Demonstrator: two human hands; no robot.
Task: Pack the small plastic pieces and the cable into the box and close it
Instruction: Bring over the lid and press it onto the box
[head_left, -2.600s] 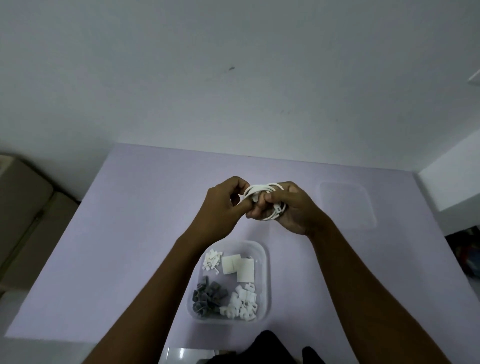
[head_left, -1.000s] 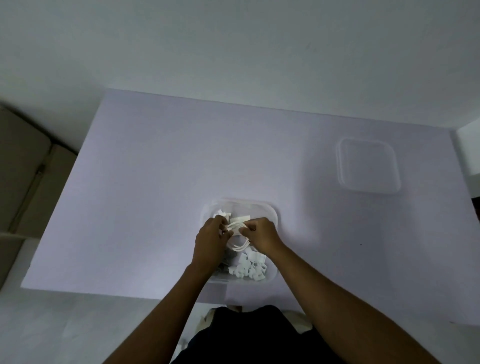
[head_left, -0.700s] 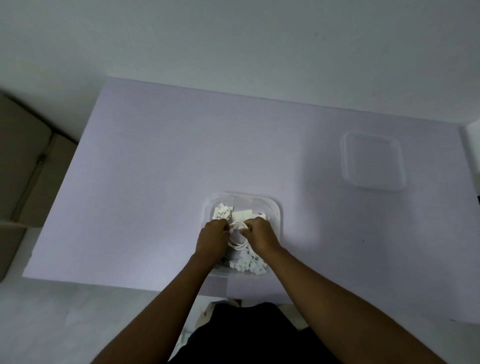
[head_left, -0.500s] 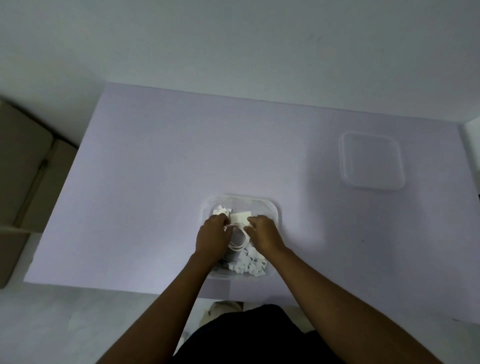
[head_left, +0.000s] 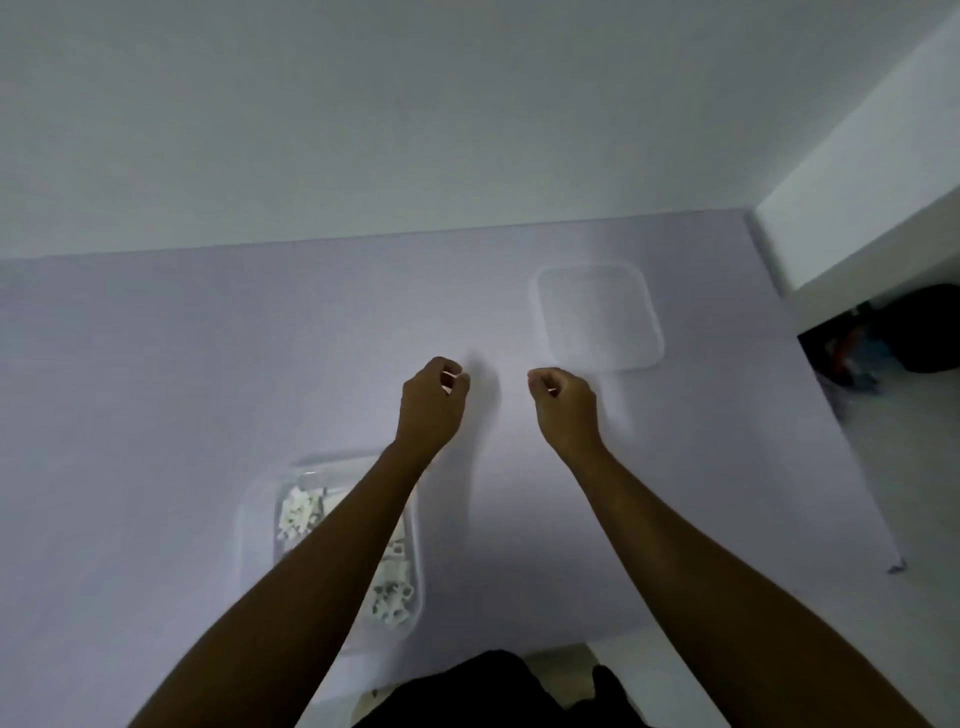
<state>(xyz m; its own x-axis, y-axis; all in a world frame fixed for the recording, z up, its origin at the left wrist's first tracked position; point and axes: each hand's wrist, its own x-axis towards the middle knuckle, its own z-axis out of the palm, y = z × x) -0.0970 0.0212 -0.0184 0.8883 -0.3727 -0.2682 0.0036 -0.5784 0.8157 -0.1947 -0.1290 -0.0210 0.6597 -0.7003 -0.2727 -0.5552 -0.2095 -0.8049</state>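
Note:
The clear plastic box (head_left: 260, 499) sits on the lilac table near the front edge, with small white plastic pieces (head_left: 298, 514) showing inside. My left forearm crosses over it and hides most of its contents; the cable is not visible. The clear lid (head_left: 597, 317) lies flat at the far right of the table. My left hand (head_left: 431, 405) and my right hand (head_left: 566, 410) hover over the table between box and lid, both with fingers curled loosely and nothing in them. The right hand is just short of the lid's near corner.
The lilac table (head_left: 156, 389) meets a pale wall at the back. Its right edge (head_left: 852, 467) drops to a light floor, where dark objects (head_left: 904, 338) lie under a white ledge. Dark clothing (head_left: 493, 691) shows at the front edge.
Both hands let go of the coiled cable in the box, lifted out and moved forward and right toward the lid. The view shifted right, so the box now lies lower left.

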